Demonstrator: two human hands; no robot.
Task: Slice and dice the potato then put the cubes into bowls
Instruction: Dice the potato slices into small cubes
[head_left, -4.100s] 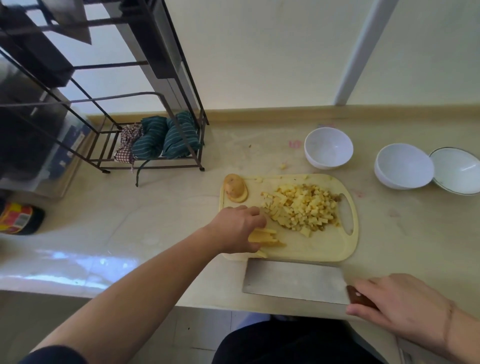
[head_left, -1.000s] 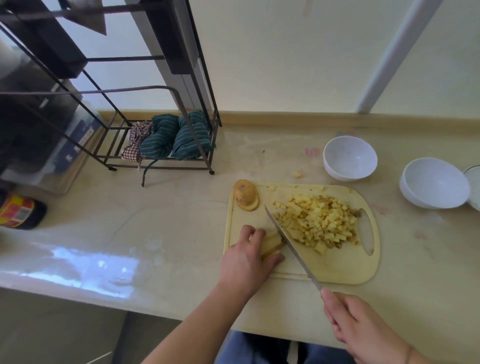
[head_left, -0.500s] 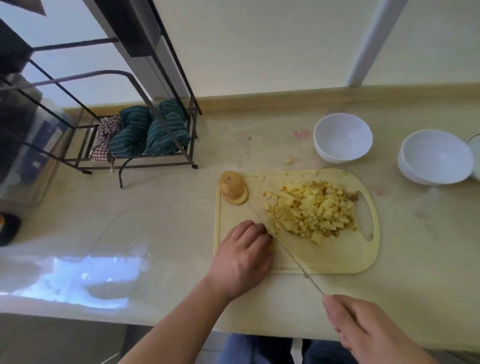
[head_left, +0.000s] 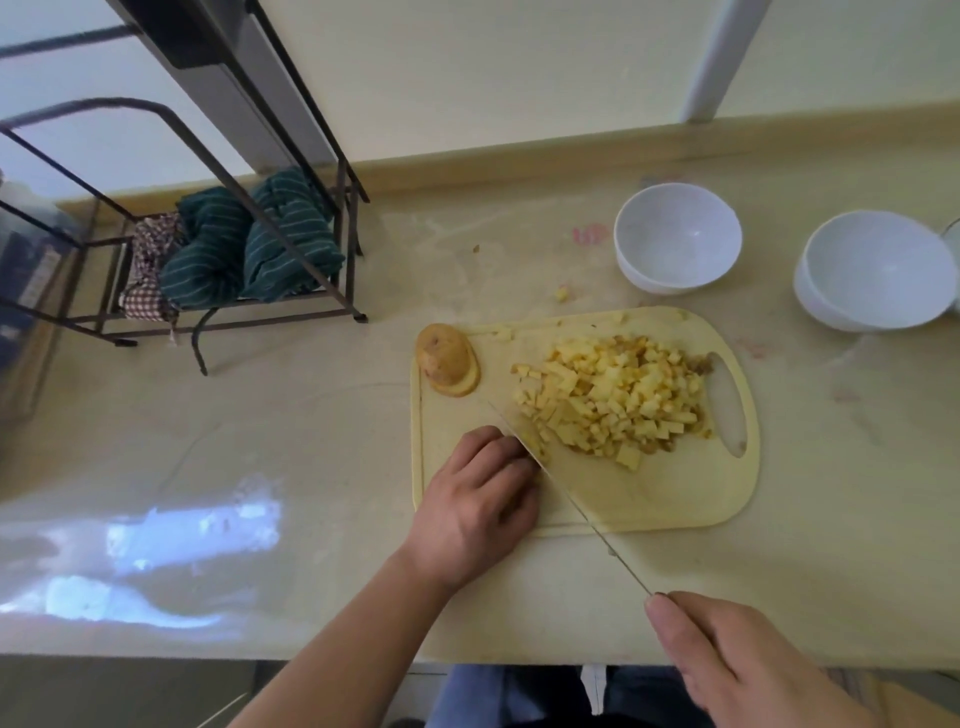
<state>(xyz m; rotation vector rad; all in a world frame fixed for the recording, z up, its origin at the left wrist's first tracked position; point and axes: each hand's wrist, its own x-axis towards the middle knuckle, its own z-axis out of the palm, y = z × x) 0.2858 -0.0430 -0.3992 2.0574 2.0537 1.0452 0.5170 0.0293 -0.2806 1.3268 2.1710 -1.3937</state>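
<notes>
This looks like a kitchen in a home. There is a long, pale counter (head_left: 260, 447) along the wall, with a yellow cutting board (head_left: 670, 499) on it and a heap of potato cubes (head_left: 613, 395). Two white bowls (head_left: 678, 236) wait nearby (both clean inside). A metal rack (head_left: 218, 218) holds folded dish cloths (head_left: 249, 249).

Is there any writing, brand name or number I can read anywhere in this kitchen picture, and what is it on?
No text can be read in this view.
Pink mark on the countertop beside the near white bowl: too smudged to read.
Clear container at the far left edge: shows a pale strip that may be a label, too blurred to read.
Cutting board, bowls and knife: no visible lettering.
</notes>
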